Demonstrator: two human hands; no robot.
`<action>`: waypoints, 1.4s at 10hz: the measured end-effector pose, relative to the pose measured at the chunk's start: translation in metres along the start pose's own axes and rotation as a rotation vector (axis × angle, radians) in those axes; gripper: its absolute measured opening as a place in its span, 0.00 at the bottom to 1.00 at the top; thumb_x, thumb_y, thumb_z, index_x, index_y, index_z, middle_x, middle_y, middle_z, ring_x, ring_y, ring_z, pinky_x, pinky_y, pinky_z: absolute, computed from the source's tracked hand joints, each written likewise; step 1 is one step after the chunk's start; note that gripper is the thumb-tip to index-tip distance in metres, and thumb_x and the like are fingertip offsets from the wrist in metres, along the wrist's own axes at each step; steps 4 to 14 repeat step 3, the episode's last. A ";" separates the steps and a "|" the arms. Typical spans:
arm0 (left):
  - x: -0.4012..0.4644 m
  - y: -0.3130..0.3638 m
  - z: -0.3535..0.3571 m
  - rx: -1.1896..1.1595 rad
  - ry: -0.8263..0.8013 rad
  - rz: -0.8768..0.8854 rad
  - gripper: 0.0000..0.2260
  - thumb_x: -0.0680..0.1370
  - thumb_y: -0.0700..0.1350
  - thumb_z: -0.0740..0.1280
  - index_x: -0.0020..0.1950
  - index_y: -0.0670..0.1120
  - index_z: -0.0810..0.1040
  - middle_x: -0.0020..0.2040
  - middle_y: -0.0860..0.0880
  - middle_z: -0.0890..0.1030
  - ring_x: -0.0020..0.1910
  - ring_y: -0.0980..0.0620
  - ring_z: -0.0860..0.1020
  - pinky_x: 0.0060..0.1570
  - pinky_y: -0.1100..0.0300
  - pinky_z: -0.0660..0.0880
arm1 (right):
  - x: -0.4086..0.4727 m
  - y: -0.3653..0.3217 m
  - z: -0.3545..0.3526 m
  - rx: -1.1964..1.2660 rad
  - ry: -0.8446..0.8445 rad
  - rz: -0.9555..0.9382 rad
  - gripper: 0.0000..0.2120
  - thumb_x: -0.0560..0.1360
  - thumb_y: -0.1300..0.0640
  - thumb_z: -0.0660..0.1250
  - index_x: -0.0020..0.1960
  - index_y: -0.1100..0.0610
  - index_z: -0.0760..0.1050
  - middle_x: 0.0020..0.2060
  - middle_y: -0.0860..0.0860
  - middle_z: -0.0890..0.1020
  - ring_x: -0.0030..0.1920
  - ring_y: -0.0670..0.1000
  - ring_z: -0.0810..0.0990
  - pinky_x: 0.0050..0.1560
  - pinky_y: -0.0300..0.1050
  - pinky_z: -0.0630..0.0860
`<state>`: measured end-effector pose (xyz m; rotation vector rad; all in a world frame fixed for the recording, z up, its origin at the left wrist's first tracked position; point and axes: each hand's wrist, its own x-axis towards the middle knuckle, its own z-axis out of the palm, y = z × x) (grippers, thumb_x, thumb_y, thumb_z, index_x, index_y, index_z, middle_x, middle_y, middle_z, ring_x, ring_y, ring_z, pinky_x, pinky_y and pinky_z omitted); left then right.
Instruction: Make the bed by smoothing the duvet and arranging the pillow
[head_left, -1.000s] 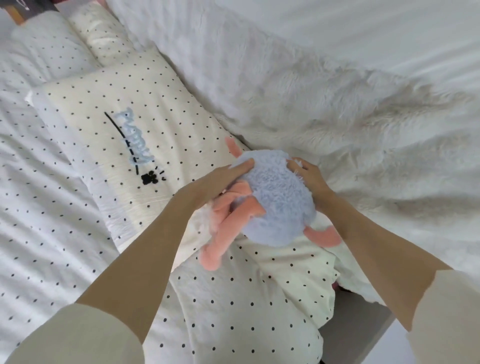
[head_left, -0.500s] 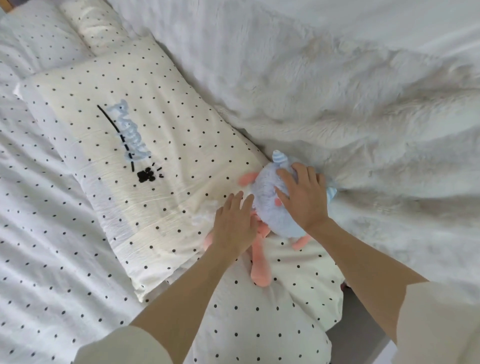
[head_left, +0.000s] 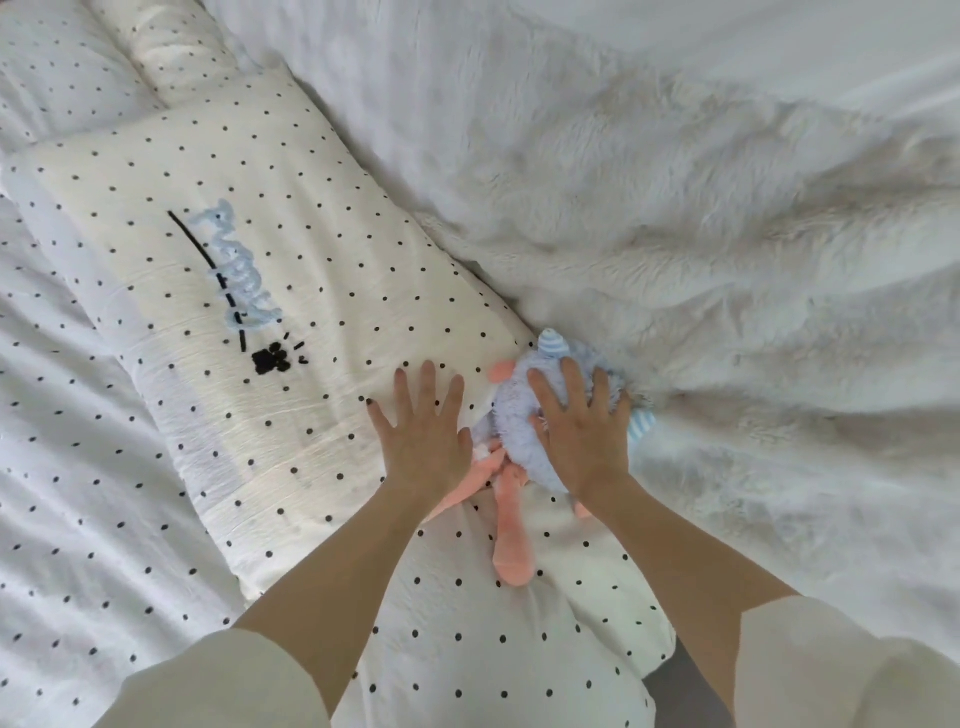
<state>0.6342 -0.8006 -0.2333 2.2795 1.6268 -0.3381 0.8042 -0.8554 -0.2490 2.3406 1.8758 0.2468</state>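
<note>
A head-worn camera looked down at a bed. A cream rectangular pillow with black polka dots and pale blue embroidered lettering (head_left: 249, 291) lay diagonally from the upper left toward the centre of the frame, flat on a white dotted sheet (head_left: 67, 467). A fluffy white plush duvet (head_left: 701, 260) filled the right and upper half, its near edge just beside the pillow; it was rumpled, with folds and ridges across it.

At centre frame, a small pale blue furry stuffed toy with long salmon-pink limbs (head_left: 519, 415) sat at the pillow's lower corner, touching the duvet's edge. The right hand (head_left: 582, 431) lay on top of the toy, fingers spread and pressing down, not curled round it. The left hand (head_left: 423, 431) lay flat on the pillow's corner, fingers straight and apart, its heel over a pink limb.

Judging by this, the pillow appeared placed and the toy was being settled beside it. The duvet appeared to need more smoothing, so the task seemed partly done.

No containers were visible in the frame.
</note>
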 end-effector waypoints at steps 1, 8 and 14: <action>0.001 0.000 -0.003 0.014 -0.019 0.001 0.27 0.80 0.54 0.52 0.77 0.56 0.44 0.78 0.49 0.38 0.76 0.41 0.36 0.71 0.34 0.44 | 0.002 0.001 -0.004 0.027 -0.068 0.018 0.30 0.65 0.45 0.73 0.65 0.47 0.69 0.65 0.55 0.66 0.57 0.65 0.77 0.51 0.62 0.76; -0.003 0.006 -0.015 -0.008 -0.019 -0.014 0.27 0.81 0.51 0.53 0.77 0.56 0.46 0.78 0.49 0.39 0.76 0.41 0.38 0.71 0.33 0.47 | 0.027 0.009 -0.066 0.547 -0.377 0.172 0.17 0.79 0.48 0.56 0.66 0.48 0.71 0.68 0.52 0.69 0.64 0.60 0.70 0.65 0.56 0.66; -0.003 0.006 -0.015 -0.008 -0.019 -0.014 0.27 0.81 0.51 0.53 0.77 0.56 0.46 0.78 0.49 0.39 0.76 0.41 0.38 0.71 0.33 0.47 | 0.027 0.009 -0.066 0.547 -0.377 0.172 0.17 0.79 0.48 0.56 0.66 0.48 0.71 0.68 0.52 0.69 0.64 0.60 0.70 0.65 0.56 0.66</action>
